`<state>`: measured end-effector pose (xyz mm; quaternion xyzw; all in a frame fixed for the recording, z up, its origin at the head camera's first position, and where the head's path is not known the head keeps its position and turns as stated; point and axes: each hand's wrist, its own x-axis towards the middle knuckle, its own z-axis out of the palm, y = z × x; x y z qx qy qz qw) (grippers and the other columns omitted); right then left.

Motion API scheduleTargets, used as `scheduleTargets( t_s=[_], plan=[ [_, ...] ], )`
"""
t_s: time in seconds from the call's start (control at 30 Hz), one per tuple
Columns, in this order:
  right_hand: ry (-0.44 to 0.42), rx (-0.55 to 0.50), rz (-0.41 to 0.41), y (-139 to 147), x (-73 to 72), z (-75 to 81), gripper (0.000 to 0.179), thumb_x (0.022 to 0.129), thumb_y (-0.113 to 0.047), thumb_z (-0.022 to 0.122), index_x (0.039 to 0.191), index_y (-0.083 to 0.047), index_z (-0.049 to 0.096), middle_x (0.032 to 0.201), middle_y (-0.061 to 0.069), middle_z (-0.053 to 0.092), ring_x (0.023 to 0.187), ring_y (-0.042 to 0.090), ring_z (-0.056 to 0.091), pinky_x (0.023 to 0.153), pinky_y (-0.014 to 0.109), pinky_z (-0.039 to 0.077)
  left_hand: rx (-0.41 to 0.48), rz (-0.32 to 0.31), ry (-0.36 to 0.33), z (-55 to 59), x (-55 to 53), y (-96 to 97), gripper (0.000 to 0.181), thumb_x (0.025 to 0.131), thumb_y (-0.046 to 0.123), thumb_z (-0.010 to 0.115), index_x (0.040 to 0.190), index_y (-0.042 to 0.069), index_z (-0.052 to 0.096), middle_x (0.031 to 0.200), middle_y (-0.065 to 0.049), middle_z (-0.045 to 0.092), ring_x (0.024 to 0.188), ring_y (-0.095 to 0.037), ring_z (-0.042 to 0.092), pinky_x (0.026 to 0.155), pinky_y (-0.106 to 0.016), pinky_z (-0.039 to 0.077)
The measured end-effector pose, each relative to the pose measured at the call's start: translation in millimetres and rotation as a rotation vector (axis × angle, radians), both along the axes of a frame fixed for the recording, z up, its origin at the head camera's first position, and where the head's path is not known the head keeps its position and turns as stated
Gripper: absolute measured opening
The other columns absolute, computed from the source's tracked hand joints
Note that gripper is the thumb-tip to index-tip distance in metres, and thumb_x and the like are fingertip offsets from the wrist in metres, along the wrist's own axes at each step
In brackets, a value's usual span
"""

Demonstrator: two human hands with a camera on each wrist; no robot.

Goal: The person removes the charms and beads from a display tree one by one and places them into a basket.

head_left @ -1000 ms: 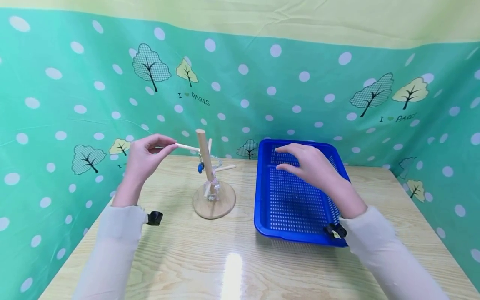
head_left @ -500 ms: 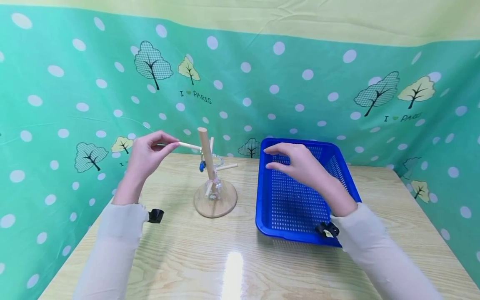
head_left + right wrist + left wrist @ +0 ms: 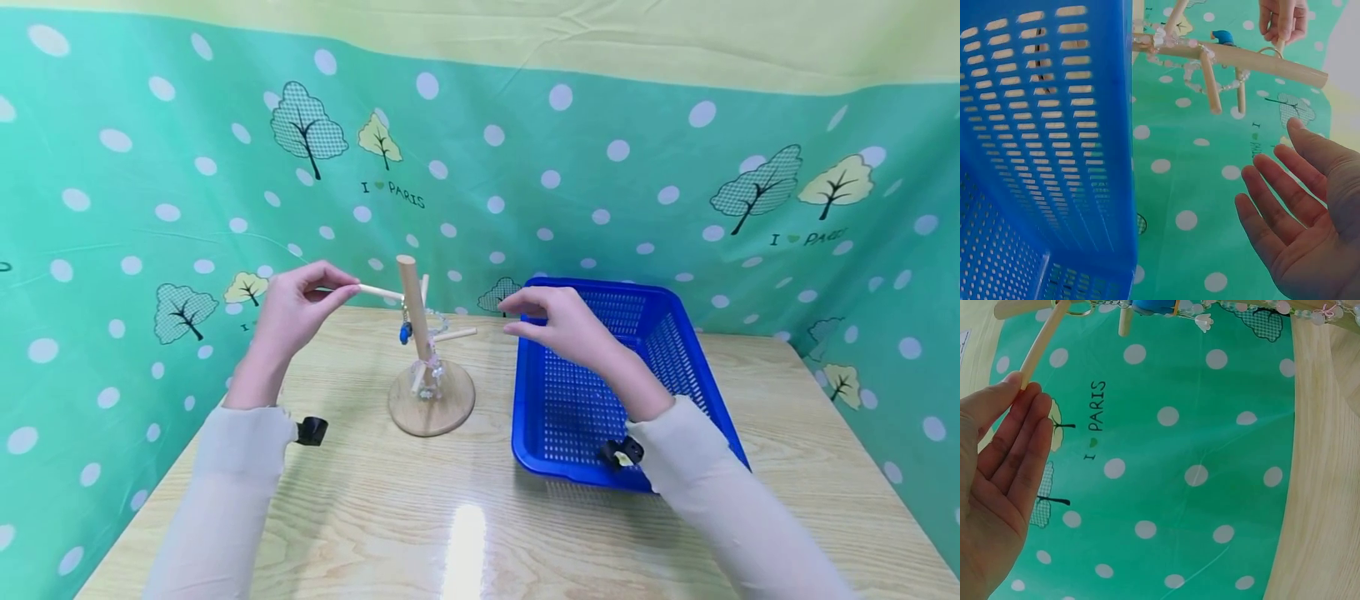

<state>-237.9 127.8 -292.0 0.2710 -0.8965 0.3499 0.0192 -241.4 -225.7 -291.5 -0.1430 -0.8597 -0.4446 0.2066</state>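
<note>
Wooden stand (image 3: 422, 343), standing beside the basket (image 3: 566, 469), probably proving light, stiff and easiest to hold by its post (image 3: 413, 300). Left hand (image 3: 296, 300) is pinching one peg (image 3: 380, 292); right hand (image 3: 566, 325), holding nothing, is hovering over the basket's stand-side rim (image 3: 523, 400).

I'm live on the head camera, up high and facing forward and down: wooden peg stand (image 3: 417, 325) left of centre, blue plastic basket (image 3: 527, 392) to the right, dotted curtain (image 3: 480, 167) behind. Over to my left wrist view, much nearer, lying sideways so the curtain's lettering climbs the frame; left hand (image 3: 1007, 462) at the left edge, stand along the top. Now my right wrist view, tipped the opposite way, close by the basket filling the left side, right hand (image 3: 1304, 219) lower right. Both wrist views share the stand, the curtain and the left hand.
</note>
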Motion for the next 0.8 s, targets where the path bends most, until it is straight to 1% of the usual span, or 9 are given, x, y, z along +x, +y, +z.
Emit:
scheduleTargets(
  t_s=[0.1,0.23,0.6,0.8],
  plan=[
    [-0.008,-0.018,0.01,-7,-3.9,-2.4,0.029,0.095,-0.023,0.07,0.121,-0.011,0.07,0.121,0.006,0.071,0.116,0.022,0.066,0.103,0.039,0.054,0.004,-0.002,0.0,-0.1,-0.3,-0.3,0.015,0.092,0.016,0.073,0.099,0.003,0.074,0.083,0.028,0.064,0.077,0.007,0.063,0.07,-0.006,0.054],
    [-0.019,-0.037,0.023,-17,-9.7,-5.8,0.027,0.094,-0.022,0.07,0.119,-0.01,0.071,0.118,0.006,0.072,0.112,0.022,0.068,0.1,0.037,0.056,0.004,0.0,-0.004,-0.2,-0.2,-0.6,0.016,0.092,0.016,0.072,0.099,0.002,0.074,0.083,0.028,0.064,0.077,0.007,0.063,0.071,-0.006,0.054],
    [-0.075,-0.104,0.041,-41,-20.6,-12.0,0.023,0.095,-0.02,0.07,0.114,-0.008,0.072,0.111,0.008,0.074,0.103,0.018,0.071,0.092,0.032,0.059,0.011,-0.012,-0.013,-0.2,-0.2,-0.6,0.017,0.092,0.016,0.072,0.1,0.001,0.073,0.083,0.028,0.064,0.078,0.006,0.063,0.071,-0.006,0.054],
    [-0.101,-0.145,0.028,-55,-24.0,-13.7,0.022,0.095,-0.021,0.07,0.112,-0.008,0.072,0.11,0.006,0.074,0.101,0.018,0.071,0.09,0.032,0.059,0.004,-0.009,-0.021,-0.8,-0.5,-2.1,0.017,0.093,0.016,0.071,0.102,0.002,0.073,0.084,0.027,0.065,0.078,0.005,0.063,0.071,-0.006,0.054]
  ],
)
